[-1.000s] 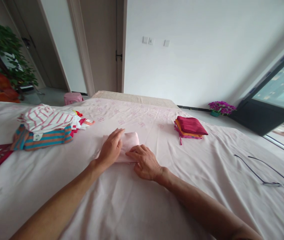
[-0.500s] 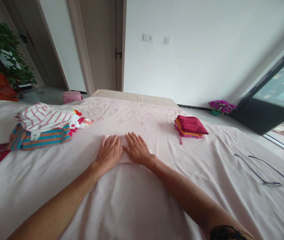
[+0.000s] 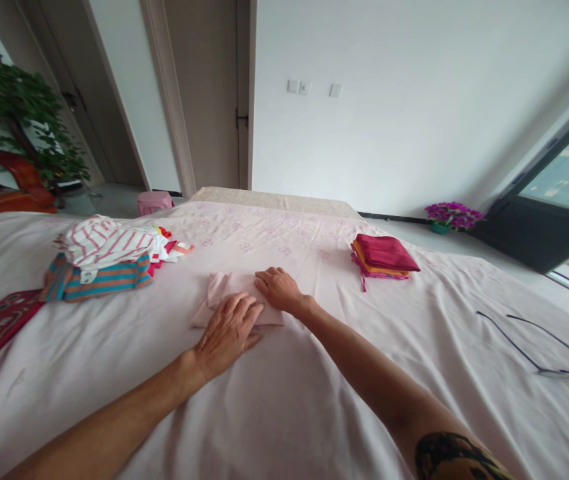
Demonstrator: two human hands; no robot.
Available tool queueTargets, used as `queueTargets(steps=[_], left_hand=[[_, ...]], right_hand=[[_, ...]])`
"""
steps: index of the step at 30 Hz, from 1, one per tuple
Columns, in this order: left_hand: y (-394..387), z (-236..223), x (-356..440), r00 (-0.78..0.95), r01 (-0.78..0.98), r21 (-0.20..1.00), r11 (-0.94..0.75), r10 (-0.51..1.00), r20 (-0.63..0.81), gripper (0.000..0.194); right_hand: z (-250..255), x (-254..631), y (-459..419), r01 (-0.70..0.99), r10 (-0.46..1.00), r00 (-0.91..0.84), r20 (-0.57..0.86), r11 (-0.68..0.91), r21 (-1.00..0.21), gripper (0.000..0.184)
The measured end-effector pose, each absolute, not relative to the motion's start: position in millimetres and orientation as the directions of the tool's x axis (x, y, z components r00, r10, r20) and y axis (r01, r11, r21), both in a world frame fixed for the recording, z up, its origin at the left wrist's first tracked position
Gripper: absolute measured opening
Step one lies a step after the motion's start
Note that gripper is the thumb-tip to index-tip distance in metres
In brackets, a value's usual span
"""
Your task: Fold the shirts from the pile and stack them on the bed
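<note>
A folded pale pink cloth garment (image 3: 219, 287) lies on the bed sheet in front of me. My left hand (image 3: 229, 333) rests over its near edge, fingers stretched across the fabric and thumb apart at the front. At the far right part of the garment is my right hand (image 3: 279, 290), its fingers bent down together on the edge. The fingertips are partly hidden. Right of the hands sits a stack of folded cloths (image 3: 384, 255), deep red on top with orange and pink beneath.
On the left are a heap of striped clothes (image 3: 107, 257) and a dark red patterned item (image 3: 1, 330). Black-framed glasses (image 3: 554, 370) lie at right on the pink sheet (image 3: 284, 413). Beyond the bed stand a pink stool (image 3: 155, 202), purple flowers (image 3: 451, 215) and a leafy plant (image 3: 19, 113).
My left hand has slid toward me and right, uncovering the garment's left part. My right hand's fingers, flat before, are now bent at the far edge. The view has shifted slightly.
</note>
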State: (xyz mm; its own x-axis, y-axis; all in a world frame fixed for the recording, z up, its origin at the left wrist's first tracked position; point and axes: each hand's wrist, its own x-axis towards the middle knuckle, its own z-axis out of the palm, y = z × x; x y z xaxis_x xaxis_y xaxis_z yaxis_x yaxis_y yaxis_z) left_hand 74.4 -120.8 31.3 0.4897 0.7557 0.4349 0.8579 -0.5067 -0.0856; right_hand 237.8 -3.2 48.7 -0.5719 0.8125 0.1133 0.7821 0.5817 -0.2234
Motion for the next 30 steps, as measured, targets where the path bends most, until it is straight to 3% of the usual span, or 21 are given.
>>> queueTargets(steps=[4,8,11,14,18,23,26,30], left_hand=[[-125.2,40.7,66.1,0.495,0.859,-0.081,-0.505,0.782,0.379,0.025],[-106.8,47.1,28.5,0.467,0.870,-0.043,-0.491,0.793,0.392,0.025],[-86.6,52.8,-11.3,0.387,0.890,0.100,-0.444,0.855,0.345,0.031],[-72.5,58.9,-37.7,0.179,0.930,0.272,-0.247,0.950,0.254,0.042],[-77.2,55.3,-23.6,0.049,0.934,0.339,-0.117,0.978,0.203,0.040],[-99.1,25.7,33.1,0.109,0.962,0.212,-0.171,0.955,0.276,0.050],[-102.6,13.9,44.2,0.130,0.956,0.222,-0.193,0.954,0.271,0.051],[-101.9,12.7,27.0,0.081,0.915,0.368,-0.165,0.969,0.232,0.059]], right_hand=[[58.4,240.1,-10.8,0.825,0.863,-0.493,0.111,0.504,-0.255,0.036],[69.9,252.9,-36.6,0.841,0.904,-0.417,-0.093,0.345,-0.417,0.031],[69.5,260.7,-68.3,0.722,0.750,-0.566,-0.343,0.249,-0.646,0.029],[67.4,263.6,-90.4,0.612,0.670,-0.679,-0.301,0.289,-0.736,0.022],[72.6,265.9,-84.5,0.723,0.835,-0.538,-0.119,0.384,-0.575,0.025],[70.4,264.9,-63.4,0.752,0.907,-0.393,0.148,0.410,-0.516,0.029],[59.4,260.0,-61.0,0.761,0.878,-0.451,0.161,0.472,-0.444,0.030],[44.7,254.9,-62.4,0.793,0.845,-0.499,0.191,0.534,-0.291,0.023]])
